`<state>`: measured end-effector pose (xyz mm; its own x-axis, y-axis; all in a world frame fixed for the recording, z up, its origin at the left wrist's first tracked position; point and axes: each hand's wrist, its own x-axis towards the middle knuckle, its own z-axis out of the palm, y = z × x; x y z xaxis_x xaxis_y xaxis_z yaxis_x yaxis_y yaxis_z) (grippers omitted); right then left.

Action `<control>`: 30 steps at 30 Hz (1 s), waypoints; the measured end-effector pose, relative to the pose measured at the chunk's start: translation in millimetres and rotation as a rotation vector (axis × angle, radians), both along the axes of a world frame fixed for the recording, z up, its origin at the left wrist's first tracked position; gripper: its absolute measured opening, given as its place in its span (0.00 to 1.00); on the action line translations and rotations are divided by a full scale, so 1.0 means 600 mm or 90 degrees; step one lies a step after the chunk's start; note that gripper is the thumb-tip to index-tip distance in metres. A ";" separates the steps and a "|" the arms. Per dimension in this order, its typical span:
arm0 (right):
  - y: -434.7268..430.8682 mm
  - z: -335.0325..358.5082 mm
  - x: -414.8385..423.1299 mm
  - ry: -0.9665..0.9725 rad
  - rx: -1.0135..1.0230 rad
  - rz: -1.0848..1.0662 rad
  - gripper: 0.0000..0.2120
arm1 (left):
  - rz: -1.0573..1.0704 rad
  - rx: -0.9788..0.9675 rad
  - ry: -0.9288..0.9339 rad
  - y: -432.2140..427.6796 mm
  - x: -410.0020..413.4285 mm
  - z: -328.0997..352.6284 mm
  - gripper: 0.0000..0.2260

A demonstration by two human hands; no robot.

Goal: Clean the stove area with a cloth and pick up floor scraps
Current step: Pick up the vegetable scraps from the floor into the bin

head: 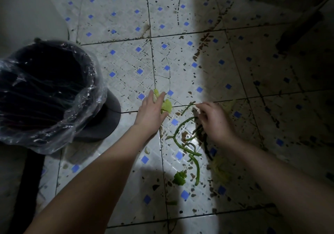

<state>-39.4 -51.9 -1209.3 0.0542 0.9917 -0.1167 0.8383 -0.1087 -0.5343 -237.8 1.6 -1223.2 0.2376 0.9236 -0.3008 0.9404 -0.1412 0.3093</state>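
The left hand [153,109] is covering part of a pale leaf [167,105], so the leaf's near edge is lying out of sight under the fingers. The right hand [215,121] is curling over the ends of some green strips [184,122], and its fingertips are hiding whether they are pinching anything (a pale speck there is too small to name). Left of the left hand, a lined bin [45,92] is running off the picture's edge, its inside showing only black. Right of the right wrist, pale scraps [220,172] are blurring into deep shadow. Far beyond the right hand, dark furniture legs [298,29] are being cut off at the top. Both forearms are leaving at the bottom edge.
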 end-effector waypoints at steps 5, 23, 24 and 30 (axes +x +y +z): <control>-0.008 0.005 0.010 0.020 0.010 -0.010 0.15 | -0.011 0.022 -0.015 -0.003 0.012 0.007 0.18; 0.013 -0.012 -0.037 -0.163 -0.129 0.252 0.29 | 0.006 0.053 -0.074 -0.032 -0.036 0.022 0.15; 0.011 -0.012 -0.037 -0.180 -0.114 0.257 0.27 | 0.006 0.053 -0.083 -0.035 -0.039 0.023 0.15; 0.001 -0.009 -0.041 -0.237 -0.030 0.254 0.18 | 0.012 0.064 -0.121 -0.057 -0.058 0.026 0.13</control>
